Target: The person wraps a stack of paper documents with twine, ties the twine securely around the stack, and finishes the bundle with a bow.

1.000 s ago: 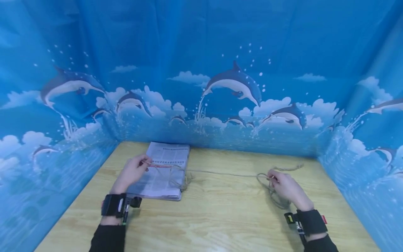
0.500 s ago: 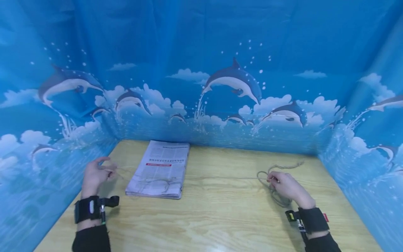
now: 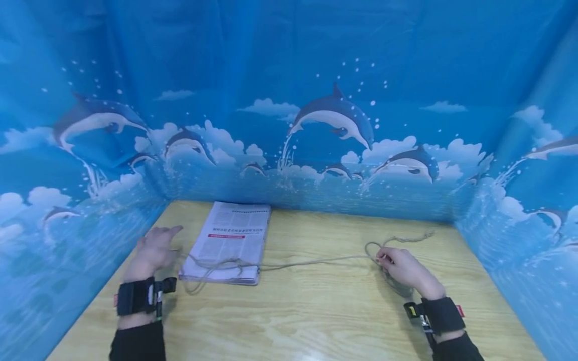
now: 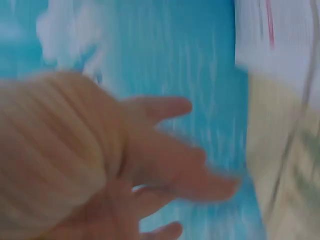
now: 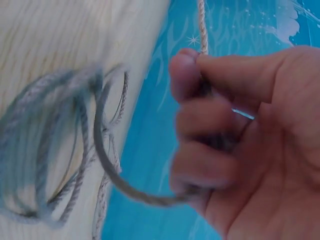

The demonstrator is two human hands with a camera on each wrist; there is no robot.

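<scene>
In the head view, a stack of newspapers lies at the table's left. A thin twine rope crosses its near part, and a loose loop hangs over its front left corner. My left hand is just left of the stack; the left wrist view, blurred, shows its fingers spread and holding nothing. With thumb and curled fingers my right hand grips the rope at the right. The right wrist view shows the rope leaving the pinch, and coils lying on the table beside this hand.
The pale wooden table is bounded at the back and both sides by a blue dolphin-print curtain. The rope's frayed end lies beyond my right hand. Black bands with cameras circle both wrists.
My left hand drew the rope leftward off the newspapers' middle, then let go. The rope now lies lower across the stack. My right hand keeps its grip almost in place.
</scene>
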